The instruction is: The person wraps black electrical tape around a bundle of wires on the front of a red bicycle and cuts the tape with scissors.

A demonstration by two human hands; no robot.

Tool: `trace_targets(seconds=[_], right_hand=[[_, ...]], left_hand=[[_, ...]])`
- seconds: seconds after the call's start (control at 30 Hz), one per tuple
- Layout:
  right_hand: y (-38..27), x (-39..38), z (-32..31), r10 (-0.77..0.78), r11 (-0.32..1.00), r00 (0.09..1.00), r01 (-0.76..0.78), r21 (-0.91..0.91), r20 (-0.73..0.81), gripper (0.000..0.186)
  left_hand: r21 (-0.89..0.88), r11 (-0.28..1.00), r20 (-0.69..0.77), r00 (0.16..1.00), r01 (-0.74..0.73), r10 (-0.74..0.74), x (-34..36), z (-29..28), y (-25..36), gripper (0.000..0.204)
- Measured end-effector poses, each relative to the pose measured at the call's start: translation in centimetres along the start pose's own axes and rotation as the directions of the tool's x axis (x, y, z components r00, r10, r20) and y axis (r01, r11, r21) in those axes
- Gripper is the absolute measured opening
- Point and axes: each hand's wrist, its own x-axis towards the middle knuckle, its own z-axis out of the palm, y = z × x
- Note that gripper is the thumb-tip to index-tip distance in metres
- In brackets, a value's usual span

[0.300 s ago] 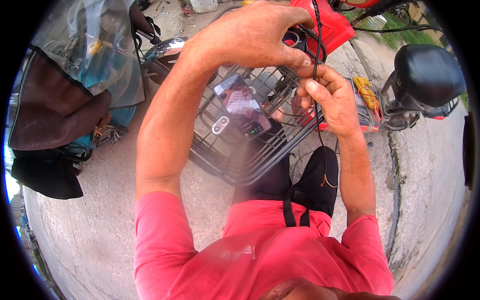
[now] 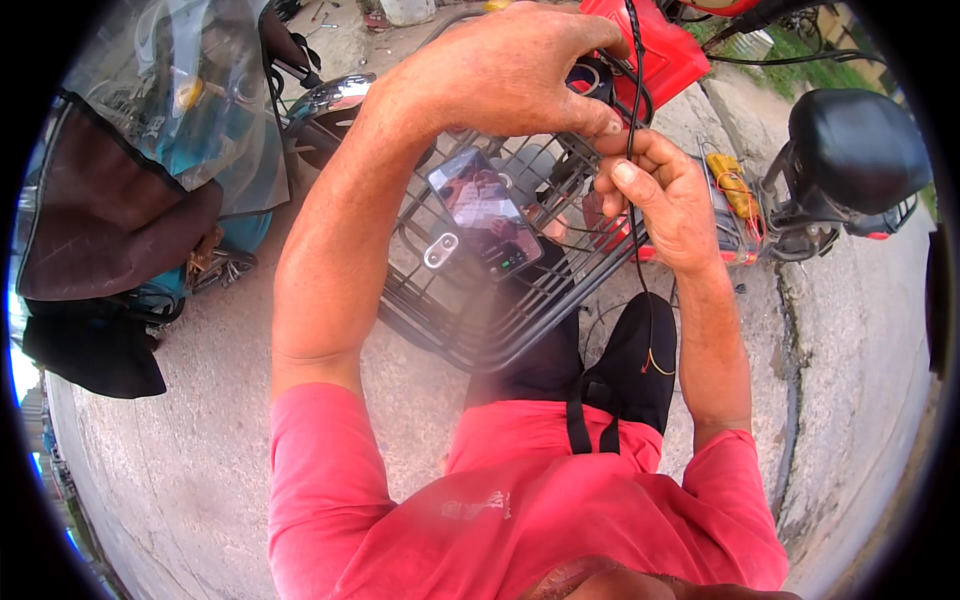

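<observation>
A thin black cable (image 2: 636,235) hangs down between my hands and ends in bare yellow and reddish wires (image 2: 652,363). My right hand (image 2: 662,195) pinches it between thumb and curled fingers. Above, my left hand (image 2: 520,75) arches over a wire basket, its thumb and fingers curled and meeting the cable just over my right fingers. A dark round ring (image 2: 588,76) shows inside that curl; whether I hold it cannot be made out. In the basket (image 2: 480,352) lies a phone (image 2: 485,212) with its screen lit, beside a small pale piece with two round holes (image 2: 441,250).
Red bodywork (image 2: 668,55) of a vehicle rises behind my hands. At right are a black rounded seat (image 2: 858,150) and a yellow bundle (image 2: 733,185). On the left stands another vehicle with a dark brown cover (image 2: 110,220) and clear plastic sheeting. Cracked concrete (image 2: 200,450) lies beneath.
</observation>
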Motion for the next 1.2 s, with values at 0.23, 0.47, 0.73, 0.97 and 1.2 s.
trace_targets(seconds=[0.23,0.47,0.73,0.97,1.2], right_hand=[[0.1,0.0,-0.1,-0.003,1.0,1.0,0.003,0.001,0.001,0.029],[0.1,0.0,0.0,-0.005,1.0,1.0,0.005,-0.012,-0.004,0.03],[0.0,0.0,0.1,-0.003,1.0,1.0,0.002,-0.018,-0.013,0.031],[0.1,-0.1,0.1,-0.002,1.0,1.0,0.002,-0.02,-0.016,0.03],[0.0,-0.1,0.1,-0.013,1.0,1.0,0.013,-0.02,-0.004,0.03]], left_hand=[[-0.002,1.0,0.009,1.0,0.018,-0.018,0.2,0.4,-0.1,0.053],[0.008,0.999,0.041,0.998,0.04,-0.04,0.2,0.1,0.3,0.052],[0.005,0.997,0.083,0.993,0.08,-0.08,0.2,-0.3,0.8,0.053],[0.009,0.998,0.086,0.994,0.063,-0.064,0.2,-0.2,0.6,0.054],[-0.012,0.997,0.097,0.993,0.071,-0.069,0.3,-0.1,0.5,0.054]])
